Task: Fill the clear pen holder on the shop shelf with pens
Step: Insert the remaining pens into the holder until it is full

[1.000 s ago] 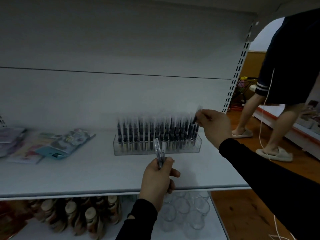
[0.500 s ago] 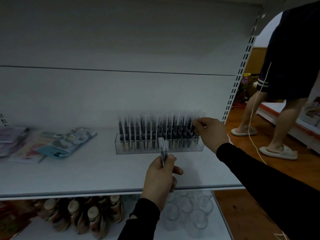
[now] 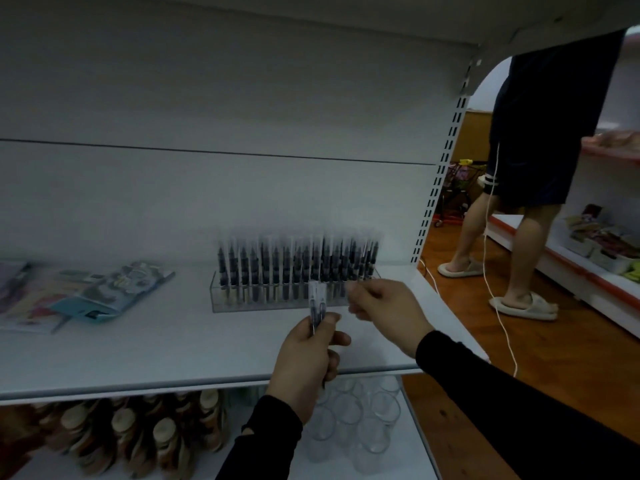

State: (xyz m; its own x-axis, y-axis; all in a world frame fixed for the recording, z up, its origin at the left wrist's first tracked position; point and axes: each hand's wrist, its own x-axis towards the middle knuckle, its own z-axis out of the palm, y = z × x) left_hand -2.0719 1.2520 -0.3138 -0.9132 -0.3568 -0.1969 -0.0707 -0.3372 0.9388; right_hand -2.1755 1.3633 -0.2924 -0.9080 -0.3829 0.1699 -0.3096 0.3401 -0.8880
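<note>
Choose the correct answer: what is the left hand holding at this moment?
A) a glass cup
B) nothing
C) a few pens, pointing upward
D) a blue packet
C: the left hand grips a small bunch of pens that stick up above its fingers, in front of the clear pen holder; the glass cups stand on the shelf below.

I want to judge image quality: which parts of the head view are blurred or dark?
In the head view, light is dim; the pens in the clear holder smear upward, the right hand and the booklets are blurred, the bottles below lie in shadow, and the shelf edge bows.
</note>
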